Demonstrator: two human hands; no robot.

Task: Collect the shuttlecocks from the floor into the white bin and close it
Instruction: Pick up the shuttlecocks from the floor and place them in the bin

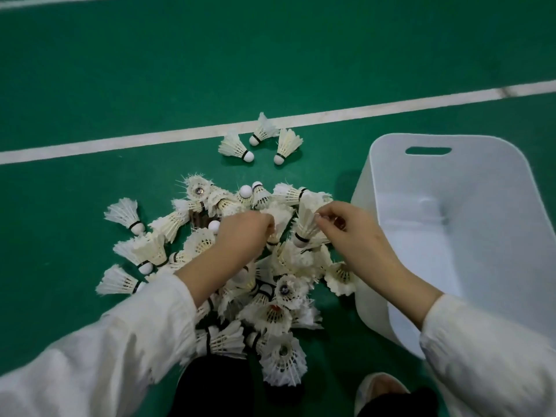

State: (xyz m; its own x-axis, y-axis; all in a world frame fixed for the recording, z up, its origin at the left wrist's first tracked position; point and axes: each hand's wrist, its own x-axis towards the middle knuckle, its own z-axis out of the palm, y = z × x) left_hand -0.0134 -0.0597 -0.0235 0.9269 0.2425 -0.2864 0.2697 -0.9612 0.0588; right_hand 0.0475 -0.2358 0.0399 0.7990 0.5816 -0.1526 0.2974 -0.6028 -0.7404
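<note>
Now | step: early pickup, white plastic bin (451, 212) looks empty, just right of heap | right hand (346, 231) pinches one white feather shuttlecock (305, 219) by its skirt | left hand (243, 233) curled into shuttlecock pile (270, 314) on green floor (120, 85), grip unclear | next: carry right, drop into bin

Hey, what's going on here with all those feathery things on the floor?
A person is gathering shuttlecocks off a green court floor. Both hands are in the pile: the right hand pinches one shuttlecock by its feathers, and the left hand grips a second shuttlecock beside it. The white bin sits open to the right, with nothing visible inside. Three stray shuttlecocks lie apart by the white line.
</note>
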